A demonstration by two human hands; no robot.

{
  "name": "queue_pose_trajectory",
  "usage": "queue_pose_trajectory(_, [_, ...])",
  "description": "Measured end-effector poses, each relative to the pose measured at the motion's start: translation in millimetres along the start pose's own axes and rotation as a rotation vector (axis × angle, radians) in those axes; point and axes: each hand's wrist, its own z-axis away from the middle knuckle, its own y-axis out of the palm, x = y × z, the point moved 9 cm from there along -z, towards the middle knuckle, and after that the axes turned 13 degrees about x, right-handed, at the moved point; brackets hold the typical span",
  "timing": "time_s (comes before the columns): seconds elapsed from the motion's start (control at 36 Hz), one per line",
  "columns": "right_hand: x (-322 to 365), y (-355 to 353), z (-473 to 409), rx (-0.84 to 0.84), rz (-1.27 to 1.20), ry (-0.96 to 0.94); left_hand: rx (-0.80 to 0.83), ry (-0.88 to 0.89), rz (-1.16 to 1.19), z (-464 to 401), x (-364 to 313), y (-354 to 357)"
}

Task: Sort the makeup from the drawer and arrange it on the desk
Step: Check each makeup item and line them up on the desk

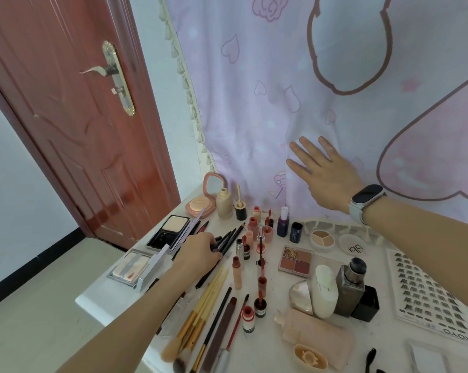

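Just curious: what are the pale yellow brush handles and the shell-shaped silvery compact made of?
The pale yellow brush handles look like matte bamboo or wood above shiny gold metal ferrules. The shell-shaped silvery compact seems pearly, glossy plastic or shell; its soft sheen leaves that open.

bright, even daylight fills my view, soft and coming through the pink curtain (254, 103) behind the table (267, 343). shadows under the bottles are faint. i see a glossy sheen on the red door (74, 125). the wide lens bends the door frame and stretches the edges. the near brushes (200, 313) look slightly soft.
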Motion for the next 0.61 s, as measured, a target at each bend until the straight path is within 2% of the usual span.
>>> queue_pose_trajectory(0.17, [-1,1,0,0.001,0.004,-0.002,-0.067,0.022,0.003,-2,-5,-4])
queue_pose_trajectory(0.33, [1,1,-1,-0.008,-0.006,0.001,-0.018,0.014,0.040,-5,-8,-1])
queue_pose_trajectory(0.47, [1,0,0,-0.001,-0.023,-0.008,-0.091,-0.025,-0.030,-1,-6,-5])
queue_pose_trajectory(0.61, [1,-2,0,0.013,-0.062,-0.030,-0.133,0.021,-0.063,5,-18,-12])
